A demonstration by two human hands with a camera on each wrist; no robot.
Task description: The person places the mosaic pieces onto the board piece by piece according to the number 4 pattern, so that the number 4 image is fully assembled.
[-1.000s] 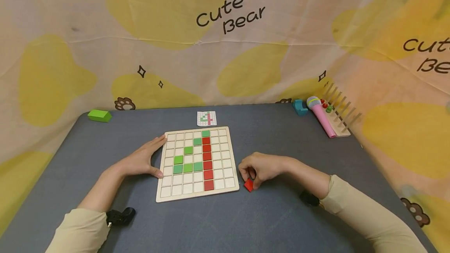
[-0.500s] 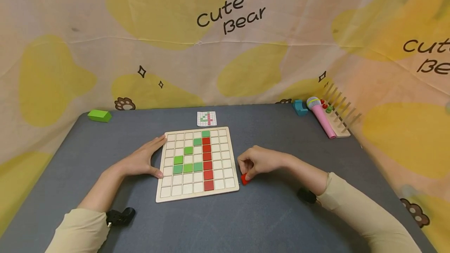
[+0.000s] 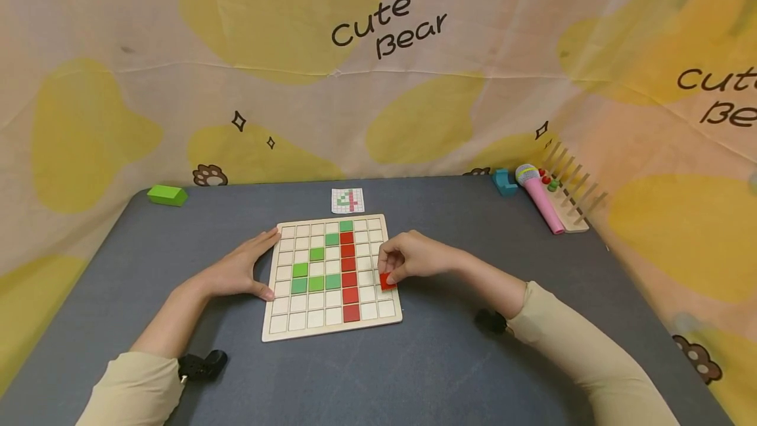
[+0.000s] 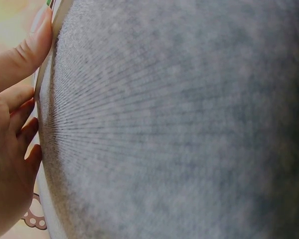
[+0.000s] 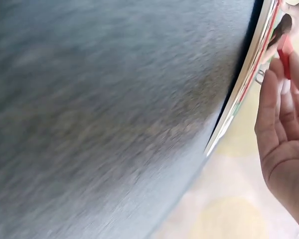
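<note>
A wooden grid board point(image 3: 290, 321) lies on the dark table, with green tiles point(image 3: 316, 283) and a column of red tiles point(image 3: 350, 295) set in its squares. My left hand point(image 3: 236, 268) rests along the board's left edge, thumb and fingers spread, touching the rim. Over the board's right side, my right hand point(image 3: 416, 256) pinches a loose red tile point(image 3: 387, 281) between thumb and fingers. The right wrist view shows this red tile point(image 5: 285, 55) held up near the fingertips, apart from the board. In the left wrist view the left hand point(image 4: 12, 124) lies against the edge.
A small card point(image 3: 347, 200) printed with a green and red pattern lies behind the board. A green block point(image 3: 167, 195) sits at the far left. At the far right are a teal block point(image 3: 505, 182), a pink toy microphone point(image 3: 541, 202) and a pegged wooden base point(image 3: 575, 217).
My right hand has carried the red tile up and left, from the table beside the board to above its right columns. The left hand and board have stayed still.
</note>
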